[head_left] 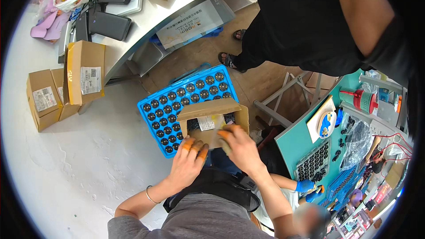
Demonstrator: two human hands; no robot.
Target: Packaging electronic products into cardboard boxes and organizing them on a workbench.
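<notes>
An open cardboard box point(210, 107) stands in front of me with its far flap raised. Dark small parts and a white printed label point(206, 123) show inside it. Orange covers wrap several fingertips on both hands. My left hand point(187, 161) has its fingers curled over the near left edge of the box. At the near right side of the opening, my right hand point(241, 146) has its fingers bent together around a pale, see-through strip, blurred and too unclear to name. Behind the box lies a blue tray point(145, 106) with rows of round black parts.
A metal table point(152, 15) curves across the far left, with black power banks point(110, 24) on it. Taped cardboard boxes point(84, 73) stand at the left. Another person point(305, 22) stands at the far right. A green worktable point(290, 144) holds trays; blue-gloved hands point(305, 186) work there.
</notes>
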